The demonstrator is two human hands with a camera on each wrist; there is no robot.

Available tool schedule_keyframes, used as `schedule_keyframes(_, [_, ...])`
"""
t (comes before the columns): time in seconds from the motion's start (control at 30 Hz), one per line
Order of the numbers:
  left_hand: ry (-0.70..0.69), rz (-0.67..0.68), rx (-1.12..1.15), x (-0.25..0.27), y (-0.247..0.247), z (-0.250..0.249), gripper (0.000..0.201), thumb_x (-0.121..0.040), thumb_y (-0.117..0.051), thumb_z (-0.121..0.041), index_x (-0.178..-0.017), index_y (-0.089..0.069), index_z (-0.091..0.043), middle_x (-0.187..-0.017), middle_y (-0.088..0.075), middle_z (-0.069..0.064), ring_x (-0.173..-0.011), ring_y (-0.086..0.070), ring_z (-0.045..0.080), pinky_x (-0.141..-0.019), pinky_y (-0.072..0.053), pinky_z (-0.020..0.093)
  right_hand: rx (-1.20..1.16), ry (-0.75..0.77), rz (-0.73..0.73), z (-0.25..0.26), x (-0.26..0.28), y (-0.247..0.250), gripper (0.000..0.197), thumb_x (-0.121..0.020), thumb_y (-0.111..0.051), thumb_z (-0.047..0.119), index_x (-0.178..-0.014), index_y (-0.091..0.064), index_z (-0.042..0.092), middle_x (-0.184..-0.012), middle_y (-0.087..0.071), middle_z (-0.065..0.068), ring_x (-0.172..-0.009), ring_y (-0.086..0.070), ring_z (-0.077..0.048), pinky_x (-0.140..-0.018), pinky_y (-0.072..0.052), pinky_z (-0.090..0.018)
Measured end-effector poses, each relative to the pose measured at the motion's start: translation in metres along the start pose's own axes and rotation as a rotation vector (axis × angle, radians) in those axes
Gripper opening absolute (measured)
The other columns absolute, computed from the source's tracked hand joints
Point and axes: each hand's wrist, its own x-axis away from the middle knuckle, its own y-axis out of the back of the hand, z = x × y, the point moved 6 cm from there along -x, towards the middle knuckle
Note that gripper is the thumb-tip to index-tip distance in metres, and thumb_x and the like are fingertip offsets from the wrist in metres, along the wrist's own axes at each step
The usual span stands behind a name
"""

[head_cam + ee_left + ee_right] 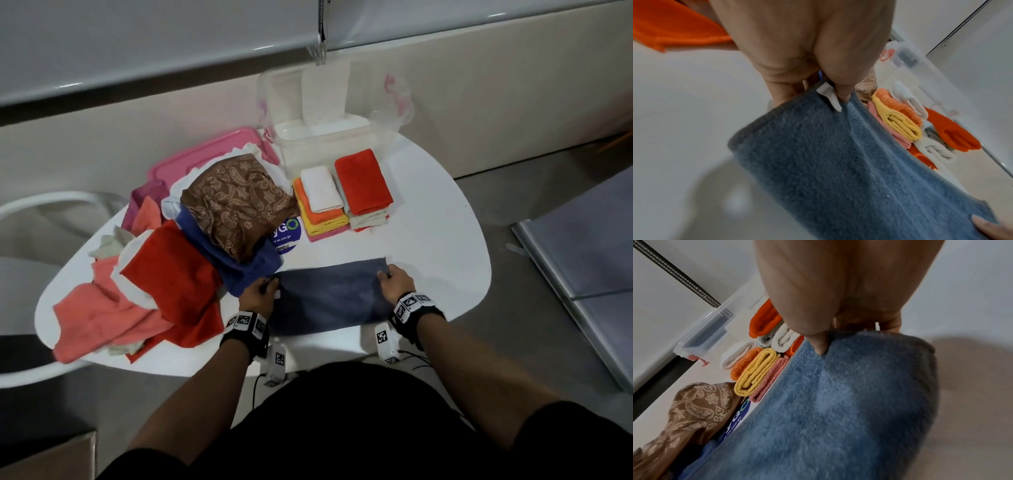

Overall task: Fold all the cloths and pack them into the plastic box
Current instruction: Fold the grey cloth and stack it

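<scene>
Both hands are clamped on the same blue-grey cloth (pixel 329 298), which lies flat on the white table (pixel 428 246) directly in front of the person. Left hand (pixel 259 294) pinches the far-left corner between thumb and fingers, next to a small white label (pixel 830 97) sewn at that edge; right hand (pixel 394 284) pinches the far-right corner in the same manner. The hands are set well apart, one at each end of the cloth's far edge. The cloth's long axis runs left to right, parallel to the near table edge, so both hands are about equally near to it and neither has a reach advantage. The step in hand appears to be a fold of this cloth; the next move most likely depends on both corners travelling together across the short axis, so that the edges meet squarely. Two stacks of folded cloths (pixel 339 195) stand beyond the blue-grey cloth, just in front of the clear plastic box (pixel 325 144), which holds no cloths visible from here. A heap of unfolded cloths (pixel 164 274), topped by a brown paisley cloth (pixel 236 202), lies to the left, touching the left hand's corner region. Judged from this heap, the task is far from finished. A pink lid (pixel 212 150) lies behind the heap.
</scene>
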Motion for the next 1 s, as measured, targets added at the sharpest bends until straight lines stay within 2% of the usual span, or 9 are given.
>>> schedule_keyframes(0.27, [0.043,-0.046,-0.127,-0.001,0.0,-0.018,0.036,-0.097,-0.055,-0.035,-0.098,-0.068,-0.001,-0.106,-0.068,0.023,-0.106,-0.06,0.038,-0.08,-0.04,0.034,0.029,-0.029,-0.043,0.002,-0.007,0.01,0.03,-0.1,-0.048,0.026,-0.116,-0.056,0.002,-0.119,-0.063,-0.023,-0.111,-0.057,-0.041,-0.089,-0.044,-0.036])
schedule_keyframes(0.43, [0.049,-0.174,-0.159,0.001,0.02,-0.011,0.033,-0.092,-0.059,-0.042,-0.108,-0.061,-0.013,-0.106,-0.068,0.012,-0.1,-0.063,0.035,-0.079,-0.047,0.039,0.138,-0.022,-0.177,0.016,0.0,0.023,0.032,-0.094,-0.054,0.032,-0.112,-0.043,0.008,-0.107,-0.063,-0.015,-0.097,-0.062,-0.039,-0.085,-0.047,-0.041])
schedule_keyframes(0.47, [-0.044,-0.238,-0.184,0.003,0.025,-0.016,0.033,-0.091,-0.06,-0.043,-0.107,-0.059,-0.015,-0.105,-0.065,0.009,-0.096,-0.063,0.033,-0.075,-0.048,0.038,0.164,0.034,-0.232,0.024,0.004,0.028,0.028,-0.094,-0.054,0.032,-0.107,-0.044,0.011,-0.102,-0.063,-0.012,-0.092,-0.062,-0.037,-0.084,-0.046,-0.04])
schedule_keyframes(0.53, [-0.367,-0.267,-0.291,0.009,0.02,-0.037,0.03,-0.088,-0.058,-0.043,-0.101,-0.059,-0.016,-0.099,-0.062,0.007,-0.087,-0.06,0.03,-0.071,-0.047,0.038,0.12,0.157,-0.267,0.038,0.01,0.028,0.017,-0.093,-0.054,0.03,-0.095,-0.045,0.016,-0.085,-0.062,-0.004,-0.076,-0.06,-0.03,-0.072,-0.045,-0.035])
schedule_keyframes(0.6, [-0.562,-0.007,-0.379,0.018,-0.007,-0.057,0.032,-0.088,-0.051,-0.044,-0.104,-0.061,-0.019,-0.1,-0.065,0.005,-0.088,-0.062,0.028,-0.073,-0.048,0.037,0.072,0.264,-0.098,0.048,0.013,0.01,0.013,-0.087,-0.06,0.025,-0.085,-0.047,0.021,-0.07,-0.058,0.004,-0.066,-0.055,-0.019,-0.066,-0.04,-0.028])
schedule_keyframes(0.67, [-0.539,0.36,-0.458,0.024,-0.044,-0.058,0.033,-0.089,-0.055,-0.039,-0.117,-0.058,-0.021,-0.113,-0.064,0.006,-0.1,-0.062,0.028,-0.081,-0.047,0.034,0.098,0.32,0.217,0.052,0.019,-0.024,0.017,-0.081,-0.068,0.018,-0.088,-0.055,0.026,-0.068,-0.057,0.01,-0.065,-0.054,-0.007,-0.066,-0.04,-0.023])
schedule_keyframes(0.73, [-0.447,0.537,-0.467,0.025,-0.064,-0.047,0.046,-0.084,-0.066,-0.027,-0.128,-0.052,-0.022,-0.119,-0.059,0.007,-0.104,-0.061,0.029,-0.085,-0.047,0.032,0.139,0.31,0.425,0.051,0.023,-0.048,0.035,-0.079,-0.071,0.009,-0.106,-0.057,0.027,-0.073,-0.055,0.009,-0.069,-0.053,-0.005,-0.064,-0.038,-0.016])
schedule_keyframes(0.83, [-0.322,0.443,-0.359,0.016,-0.059,-0.035,0.061,-0.076,-0.073,-0.026,-0.131,-0.048,-0.024,-0.116,-0.055,0.005,-0.102,-0.06,0.027,-0.087,-0.048,0.035,0.188,0.31,0.384,0.043,0.017,-0.045,0.054,-0.078,-0.067,0.003,-0.123,-0.053,0.029,-0.089,-0.048,0.006,-0.08,-0.053,-0.013,-0.071,-0.043,-0.019])
schedule_keyframes(1.0, [-0.222,0.179,-0.27,0.013,-0.028,-0.011,0.059,-0.079,-0.073,-0.033,-0.132,-0.048,-0.023,-0.119,-0.054,0.007,-0.1,-0.059,0.03,-0.081,-0.05,0.038,0.323,0.224,0.238,0.007,0.009,-0.009,0.082,-0.065,-0.084,0.026,-0.135,-0.042,0.033,-0.119,-0.044,-0.002,-0.109,-0.054,-0.027,-0.095,-0.048,-0.042])
